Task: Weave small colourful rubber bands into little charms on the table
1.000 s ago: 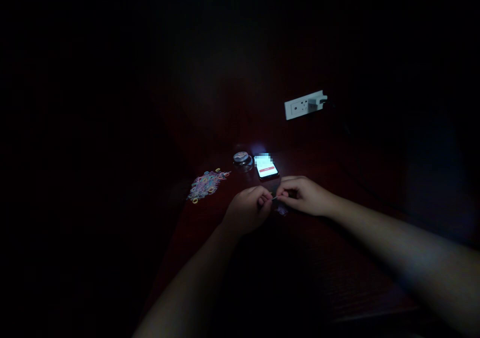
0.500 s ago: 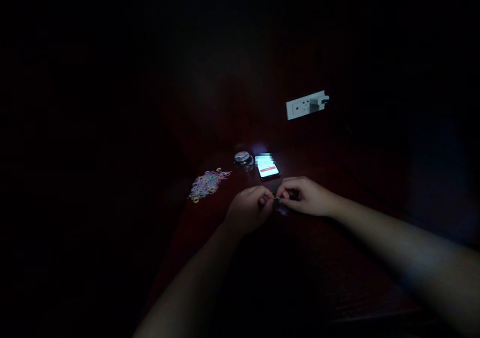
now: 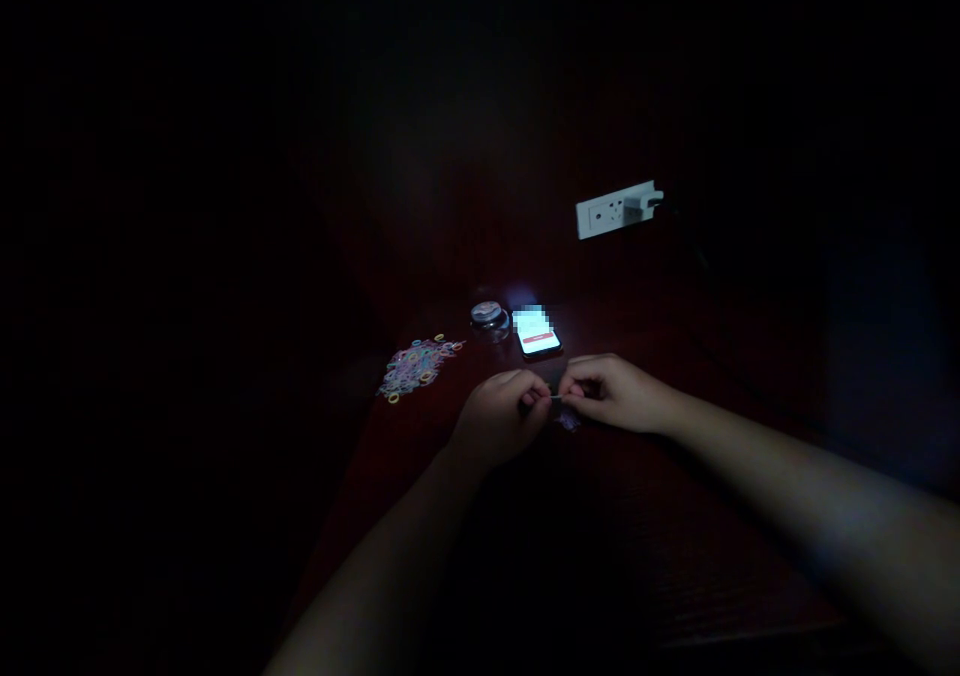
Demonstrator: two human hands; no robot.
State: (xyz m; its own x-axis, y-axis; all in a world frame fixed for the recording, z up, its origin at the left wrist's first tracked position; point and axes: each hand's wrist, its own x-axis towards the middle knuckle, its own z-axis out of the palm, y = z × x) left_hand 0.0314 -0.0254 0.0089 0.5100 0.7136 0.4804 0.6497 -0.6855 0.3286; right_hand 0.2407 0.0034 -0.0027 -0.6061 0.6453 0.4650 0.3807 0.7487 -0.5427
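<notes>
Deep darkness fills most of the frame around a dark red tabletop (image 3: 420, 441). Left of centre lies a loose pile of small coloured bands (image 3: 418, 366). Next comes a round lidded jar (image 3: 490, 322), the print on its lid too small to read. Below it, the left hand (image 3: 501, 411) has its grip pinched on a thin pale strand (image 3: 556, 397) at the centre. A lit phone (image 3: 540, 344) shows a red button, its lettering illegible. Under the strand sits a little purplish heap (image 3: 568, 421). The right hand (image 3: 611, 393) pinches the strand's other end. Upper right, a white socket plate (image 3: 600, 217) holds a plug (image 3: 651, 201).
</notes>
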